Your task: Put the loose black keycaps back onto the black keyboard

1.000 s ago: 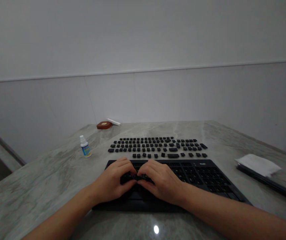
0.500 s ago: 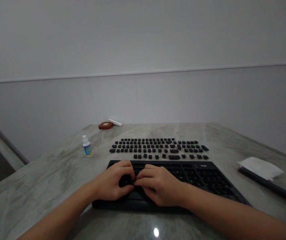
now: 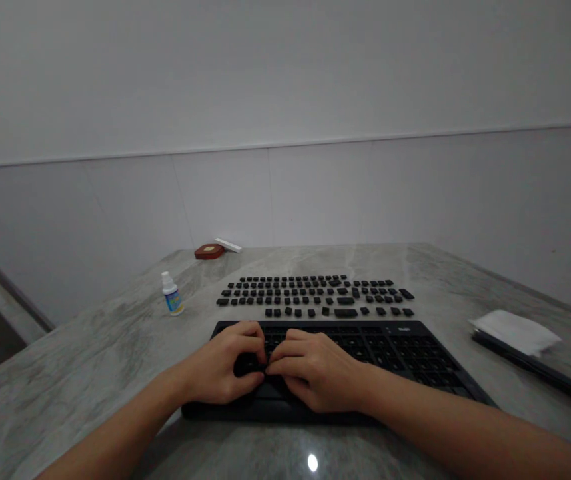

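Note:
A black keyboard (image 3: 395,350) lies on the table in front of me, its key area partly covered by my hands. My left hand (image 3: 228,363) rests on its left part, with thumb and fingers curled towards each other. From the right, my right hand (image 3: 315,370) reaches in with its fingers drawn together, their tips meeting those of the left near the keyboard's left half. Whatever is between the fingertips is too dark and small to make out. Several loose black keycaps (image 3: 346,313) lie in rows just behind the keyboard.
A small white spray bottle (image 3: 172,295) with a blue and yellow label stands at left. Further back are a reddish-brown case (image 3: 208,251) and a white strip (image 3: 228,245). To the right, white tissue (image 3: 515,331) lies beside a long black object (image 3: 535,367). A wall (image 3: 315,193) rises behind the table.
The whole view has shifted slightly. Both hands stay at the same spot on the keyboard, with their fingertips a little closer together.

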`<state>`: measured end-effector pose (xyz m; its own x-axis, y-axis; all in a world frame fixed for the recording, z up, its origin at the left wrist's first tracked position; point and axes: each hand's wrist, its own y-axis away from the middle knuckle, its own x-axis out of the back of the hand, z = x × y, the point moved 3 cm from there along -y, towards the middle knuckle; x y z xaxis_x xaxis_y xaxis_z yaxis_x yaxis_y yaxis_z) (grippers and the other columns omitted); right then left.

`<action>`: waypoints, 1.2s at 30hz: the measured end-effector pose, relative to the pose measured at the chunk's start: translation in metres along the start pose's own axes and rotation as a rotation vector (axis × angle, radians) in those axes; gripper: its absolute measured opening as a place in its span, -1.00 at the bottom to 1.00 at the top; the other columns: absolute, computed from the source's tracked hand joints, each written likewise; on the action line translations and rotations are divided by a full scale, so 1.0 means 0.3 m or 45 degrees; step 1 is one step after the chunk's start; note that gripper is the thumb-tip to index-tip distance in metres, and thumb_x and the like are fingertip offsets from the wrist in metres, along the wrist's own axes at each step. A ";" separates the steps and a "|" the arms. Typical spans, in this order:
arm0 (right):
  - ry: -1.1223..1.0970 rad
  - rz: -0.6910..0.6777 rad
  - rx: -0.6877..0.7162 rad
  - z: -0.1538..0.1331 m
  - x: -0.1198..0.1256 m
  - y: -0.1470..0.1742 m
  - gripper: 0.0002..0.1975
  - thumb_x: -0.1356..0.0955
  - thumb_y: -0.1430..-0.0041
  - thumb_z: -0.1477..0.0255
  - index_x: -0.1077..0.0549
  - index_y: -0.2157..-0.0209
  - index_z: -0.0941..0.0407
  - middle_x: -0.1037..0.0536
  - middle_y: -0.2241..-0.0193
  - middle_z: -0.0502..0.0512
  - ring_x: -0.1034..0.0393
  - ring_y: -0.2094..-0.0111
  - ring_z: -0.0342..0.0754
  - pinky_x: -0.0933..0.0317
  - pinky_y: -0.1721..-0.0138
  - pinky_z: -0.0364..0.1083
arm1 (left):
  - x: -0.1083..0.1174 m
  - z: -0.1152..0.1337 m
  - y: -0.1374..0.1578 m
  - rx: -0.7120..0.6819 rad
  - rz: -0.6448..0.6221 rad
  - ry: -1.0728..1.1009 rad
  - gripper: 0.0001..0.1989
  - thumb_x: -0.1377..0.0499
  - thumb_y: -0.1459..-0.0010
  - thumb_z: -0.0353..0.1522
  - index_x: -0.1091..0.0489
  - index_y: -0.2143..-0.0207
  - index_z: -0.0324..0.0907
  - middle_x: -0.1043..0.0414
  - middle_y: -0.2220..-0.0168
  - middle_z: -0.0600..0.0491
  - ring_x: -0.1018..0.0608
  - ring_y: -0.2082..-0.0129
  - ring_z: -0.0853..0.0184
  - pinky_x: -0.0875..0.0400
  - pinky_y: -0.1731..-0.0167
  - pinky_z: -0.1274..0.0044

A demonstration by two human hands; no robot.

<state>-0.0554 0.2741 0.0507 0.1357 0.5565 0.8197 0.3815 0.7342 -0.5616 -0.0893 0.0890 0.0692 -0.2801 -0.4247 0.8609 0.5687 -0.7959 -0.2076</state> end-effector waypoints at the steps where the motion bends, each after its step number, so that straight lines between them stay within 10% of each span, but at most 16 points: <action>1: -0.005 0.000 0.002 0.000 0.000 0.000 -0.74 -0.27 -0.20 0.58 -0.56 0.16 0.15 -0.63 0.19 0.07 -0.38 0.29 -0.03 -0.35 0.28 -0.08 | 0.000 -0.001 0.001 -0.007 0.000 0.000 -0.89 -0.24 -0.01 -0.48 -0.43 0.36 -0.17 -0.35 0.21 0.06 -0.46 0.20 0.28 -0.36 0.10 0.44; 36: -0.024 0.005 0.024 -0.007 0.004 0.000 -0.72 -0.28 -0.15 0.63 -0.54 0.16 0.19 -0.63 0.19 0.07 -0.37 0.32 -0.04 -0.33 0.28 -0.10 | 0.006 0.008 -0.001 -0.019 -0.030 0.063 -0.95 -0.22 -0.07 -0.47 -0.39 0.38 -0.18 -0.37 0.20 0.05 -0.47 0.22 0.30 -0.38 0.15 0.46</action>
<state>-0.0534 0.2740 0.0520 0.1199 0.5661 0.8155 0.3638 0.7393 -0.5667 -0.0881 0.0893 0.0719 -0.3316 -0.4262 0.8416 0.5497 -0.8123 -0.1948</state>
